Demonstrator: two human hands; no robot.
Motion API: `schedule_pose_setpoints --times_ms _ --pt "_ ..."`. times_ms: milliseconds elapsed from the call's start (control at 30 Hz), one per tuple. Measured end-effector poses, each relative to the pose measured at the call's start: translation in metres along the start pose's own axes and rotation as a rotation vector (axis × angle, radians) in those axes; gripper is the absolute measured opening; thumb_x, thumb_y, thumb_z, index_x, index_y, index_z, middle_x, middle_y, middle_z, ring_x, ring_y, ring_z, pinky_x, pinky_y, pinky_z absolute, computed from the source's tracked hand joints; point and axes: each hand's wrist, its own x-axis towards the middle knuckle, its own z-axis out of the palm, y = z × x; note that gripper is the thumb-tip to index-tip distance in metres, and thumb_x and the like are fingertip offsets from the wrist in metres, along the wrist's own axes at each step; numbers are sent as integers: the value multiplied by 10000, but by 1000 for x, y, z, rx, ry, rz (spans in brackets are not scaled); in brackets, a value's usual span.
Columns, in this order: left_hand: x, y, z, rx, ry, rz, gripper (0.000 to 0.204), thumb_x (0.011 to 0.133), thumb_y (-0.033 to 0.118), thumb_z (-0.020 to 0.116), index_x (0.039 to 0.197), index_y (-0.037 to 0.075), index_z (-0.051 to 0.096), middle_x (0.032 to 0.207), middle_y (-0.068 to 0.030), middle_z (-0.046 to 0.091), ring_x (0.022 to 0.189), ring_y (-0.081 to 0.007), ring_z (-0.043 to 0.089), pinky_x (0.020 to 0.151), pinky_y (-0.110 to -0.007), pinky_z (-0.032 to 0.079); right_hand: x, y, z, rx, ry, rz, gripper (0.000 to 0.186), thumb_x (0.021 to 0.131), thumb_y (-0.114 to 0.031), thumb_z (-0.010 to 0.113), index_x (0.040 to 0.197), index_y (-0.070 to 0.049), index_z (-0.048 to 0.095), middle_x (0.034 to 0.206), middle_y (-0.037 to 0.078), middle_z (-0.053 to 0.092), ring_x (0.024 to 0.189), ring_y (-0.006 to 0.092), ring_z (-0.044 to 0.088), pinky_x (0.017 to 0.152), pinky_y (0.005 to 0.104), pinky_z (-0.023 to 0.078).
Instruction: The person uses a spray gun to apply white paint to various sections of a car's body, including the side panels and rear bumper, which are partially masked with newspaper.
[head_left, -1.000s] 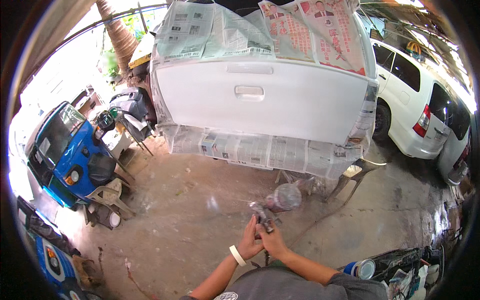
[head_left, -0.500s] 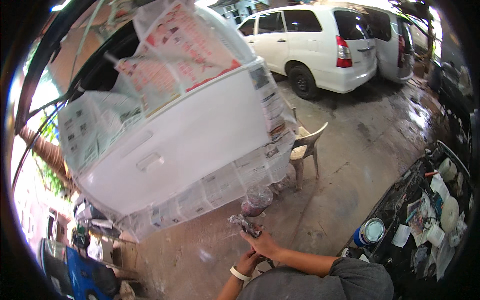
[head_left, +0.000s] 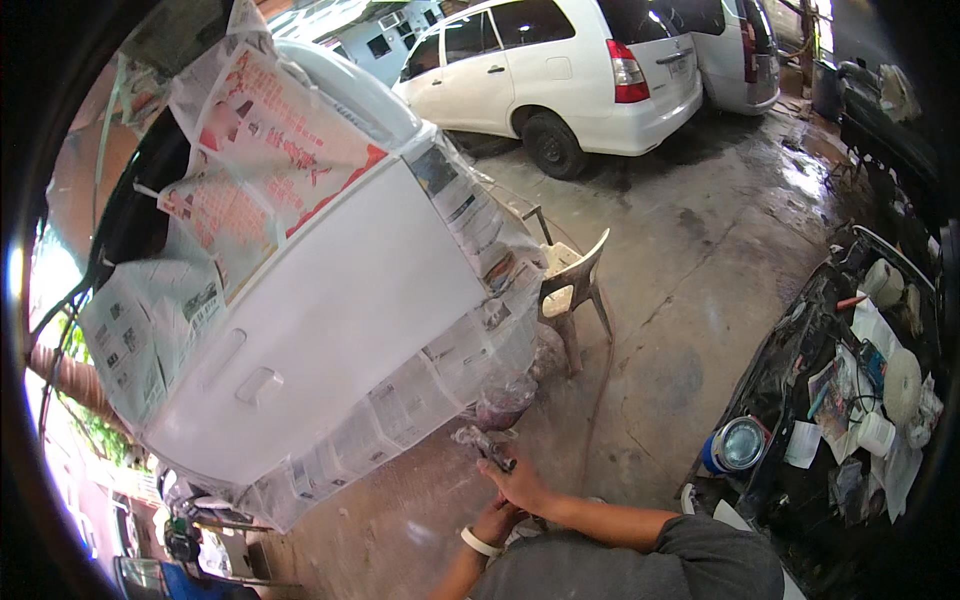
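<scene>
My right hand (head_left: 520,485) is closed round the grip of a spray gun (head_left: 488,446), its metal body partly wrapped in clear plastic. On the gun's far side, a dark reddish paint cup (head_left: 505,402) under plastic film moves along with it. Just below the grip, my left hand (head_left: 492,523), a white band at its wrist, has its fingers closed; what they hold is hidden. Ahead to the left stands a smooth white vehicle panel (head_left: 340,310) with a recessed handle. Masking newspaper (head_left: 270,150) covers the area above it, and more paper runs along its lower edge. The gun is apart from the panel.
A plastic chair (head_left: 575,275) stands past the panel's right corner. Farther back are a white van (head_left: 560,75) and a silver vehicle. At right, a dark surface (head_left: 765,510) carries a blue paint can (head_left: 738,445), rags and papers. A hose (head_left: 598,400) crosses the concrete floor.
My view has swung to the right, so the panel, chair and van sit farther left in it. Both hands keep their hold, and the spray gun stays in front of me.
</scene>
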Motion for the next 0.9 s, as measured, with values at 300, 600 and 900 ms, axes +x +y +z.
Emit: schedule_pose_setpoints --times_ms 300,600,900 --pt "19 19 20 61 -106 -24 372 1009 235 537 1309 15 519 1266 -116 604 1171 -261 585 1026 -413 446 7 -11 -12 155 91 -123 400 951 -369 644 1127 -17 577 875 41 625 815 128 597 709 303 481" --pt "53 30 15 155 -79 -45 416 1001 250 557 1338 9 510 1285 -80 597 1167 -226 584 1022 -380 459 36 -1 -20 200 138 -41 314 925 -313 695 970 -11 624 785 12 650 533 70 515 466 259 396" --pt "180 59 16 -17 92 126 422 999 206 554 1350 -20 496 1274 -102 598 1139 -227 598 1024 -376 465 171 25 -55 -295 386 -377 377 933 -300 666 1086 42 621 945 180 695 878 254 654 794 367 493"
